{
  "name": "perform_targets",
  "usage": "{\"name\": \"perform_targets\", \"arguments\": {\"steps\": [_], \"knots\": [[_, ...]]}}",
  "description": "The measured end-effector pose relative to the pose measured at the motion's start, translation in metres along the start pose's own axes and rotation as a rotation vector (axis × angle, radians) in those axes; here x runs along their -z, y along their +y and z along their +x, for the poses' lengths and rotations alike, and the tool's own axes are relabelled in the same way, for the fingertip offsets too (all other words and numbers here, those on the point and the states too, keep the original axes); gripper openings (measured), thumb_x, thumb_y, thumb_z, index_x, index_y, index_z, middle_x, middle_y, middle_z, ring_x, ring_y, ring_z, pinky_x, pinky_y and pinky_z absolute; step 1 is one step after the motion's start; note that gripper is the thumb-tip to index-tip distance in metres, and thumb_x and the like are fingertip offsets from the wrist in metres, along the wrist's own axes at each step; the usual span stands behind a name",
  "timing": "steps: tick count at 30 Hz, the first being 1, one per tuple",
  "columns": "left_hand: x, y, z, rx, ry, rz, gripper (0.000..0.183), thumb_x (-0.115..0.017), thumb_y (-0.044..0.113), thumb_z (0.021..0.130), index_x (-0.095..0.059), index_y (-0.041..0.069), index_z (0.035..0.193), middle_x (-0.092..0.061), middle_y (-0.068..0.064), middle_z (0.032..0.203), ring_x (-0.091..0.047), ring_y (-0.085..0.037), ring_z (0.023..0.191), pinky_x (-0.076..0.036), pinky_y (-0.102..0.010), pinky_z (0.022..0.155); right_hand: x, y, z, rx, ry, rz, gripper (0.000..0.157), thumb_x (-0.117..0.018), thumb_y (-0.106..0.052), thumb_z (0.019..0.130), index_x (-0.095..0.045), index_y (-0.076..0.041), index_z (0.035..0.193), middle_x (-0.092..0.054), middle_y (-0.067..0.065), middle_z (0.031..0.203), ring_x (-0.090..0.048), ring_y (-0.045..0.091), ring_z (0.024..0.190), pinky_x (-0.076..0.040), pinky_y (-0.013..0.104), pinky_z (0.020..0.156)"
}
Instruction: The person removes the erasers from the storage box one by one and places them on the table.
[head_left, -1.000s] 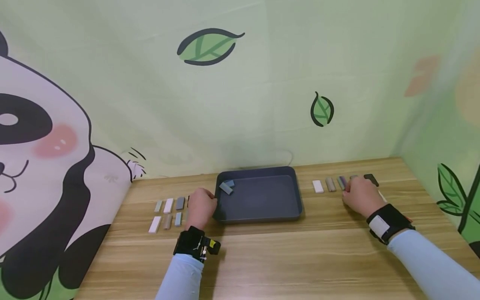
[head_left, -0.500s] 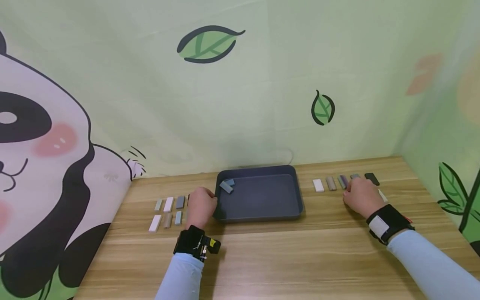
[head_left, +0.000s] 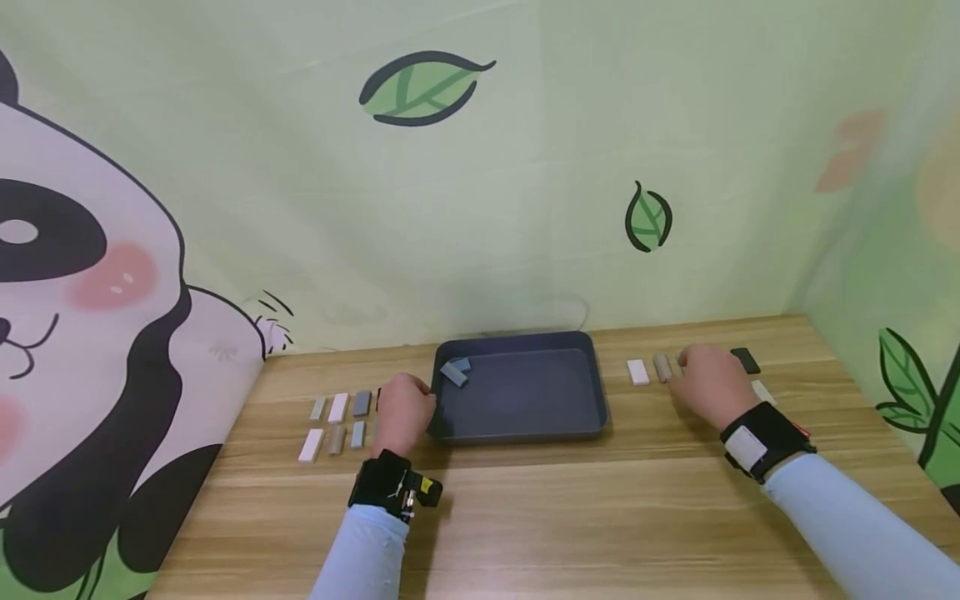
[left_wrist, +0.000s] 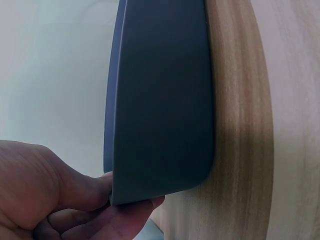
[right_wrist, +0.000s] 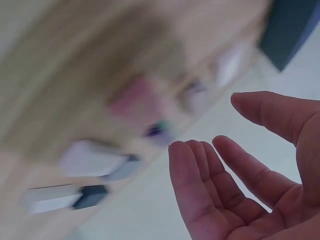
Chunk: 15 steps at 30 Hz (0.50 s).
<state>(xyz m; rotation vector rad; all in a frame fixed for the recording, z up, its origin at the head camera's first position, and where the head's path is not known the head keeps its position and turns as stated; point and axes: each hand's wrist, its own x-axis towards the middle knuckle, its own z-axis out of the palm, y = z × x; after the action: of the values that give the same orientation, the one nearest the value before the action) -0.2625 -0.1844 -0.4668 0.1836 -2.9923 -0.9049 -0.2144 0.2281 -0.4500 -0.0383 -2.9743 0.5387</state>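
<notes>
My left hand (head_left: 402, 412) pinches the left rim of the dark tray (head_left: 532, 400), its thumb (left_wrist: 87, 190) on the inner side and fingers outside, as the left wrist view shows. Two blue-grey blocks (head_left: 453, 374) lie in the tray's far left part, one partly over the other. At the right, my right hand (head_left: 712, 383) hovers over a group of small blocks. In the right wrist view its thumb (right_wrist: 270, 112) stands well apart from the fingers, with nothing between them. A white block (head_left: 637, 372) and a brown block (head_left: 662, 367) lie just left of it; some blocks are hidden beneath it.
Left of the tray, small blocks lie in two rows, among them a white one (head_left: 311, 446), a brown one (head_left: 337, 439) and a dark grey one (head_left: 362, 403). A black block (head_left: 745, 360) lies beyond my right hand. A printed cloth backdrop stands behind the table.
My right hand has shifted slightly left along the blocks, covering the purple-green one more. My left hand stays on the tray's rim, and the tray has not visibly moved.
</notes>
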Motion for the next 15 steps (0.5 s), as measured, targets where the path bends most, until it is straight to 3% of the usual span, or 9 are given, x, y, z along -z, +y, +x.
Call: {"name": "perform_targets", "arguments": {"steps": [3, 5, 9, 15], "knots": [[0.0, -0.002, 0.0, 0.003, -0.002, 0.0, 0.011, -0.067, 0.015, 0.082, -0.073, 0.006, 0.083, -0.07, -0.009, 0.086, -0.062, -0.02, 0.072, -0.049, -0.031, 0.06, 0.002, -0.024, 0.008, 0.032, -0.023, -0.008, 0.029, -0.062, -0.024, 0.084, -0.066, 0.005, 0.083, -0.066, 0.019, 0.077, -0.057, 0.023, 0.063, -0.046, 0.04, 0.057], [0.001, -0.004, 0.0, 0.005, -0.007, -0.006, 0.011, -0.067, 0.015, 0.082, -0.073, 0.005, 0.085, -0.07, -0.009, 0.087, -0.062, -0.02, 0.072, -0.049, -0.031, 0.06, 0.002, -0.041, 0.012, 0.057, -0.03, 0.007, 0.036, -0.064, -0.022, 0.081, -0.066, 0.006, 0.103, -0.067, 0.025, 0.102, -0.064, 0.029, 0.079, -0.05, 0.046, 0.069], [0.001, -0.004, 0.0, 0.016, -0.015, -0.015, 0.012, -0.067, 0.015, 0.082, -0.073, 0.005, 0.086, -0.07, -0.01, 0.089, -0.062, -0.019, 0.073, -0.05, -0.03, 0.06, -0.004, -0.078, 0.024, 0.111, -0.022, 0.062, 0.038, -0.066, -0.022, 0.08, -0.065, 0.005, 0.107, -0.066, 0.023, 0.107, -0.063, 0.034, 0.094, -0.049, 0.048, 0.08], [0.001, 0.002, -0.002, 0.007, -0.004, 0.001, 0.01, -0.066, 0.013, 0.082, -0.073, 0.006, 0.084, -0.07, -0.008, 0.086, -0.062, -0.018, 0.071, -0.049, -0.03, 0.06, -0.022, -0.135, 0.042, 0.2, -0.012, 0.136, 0.039, -0.07, -0.022, 0.077, -0.064, 0.002, 0.108, -0.066, 0.017, 0.105, -0.062, 0.029, 0.097, -0.049, 0.042, 0.083]]}}
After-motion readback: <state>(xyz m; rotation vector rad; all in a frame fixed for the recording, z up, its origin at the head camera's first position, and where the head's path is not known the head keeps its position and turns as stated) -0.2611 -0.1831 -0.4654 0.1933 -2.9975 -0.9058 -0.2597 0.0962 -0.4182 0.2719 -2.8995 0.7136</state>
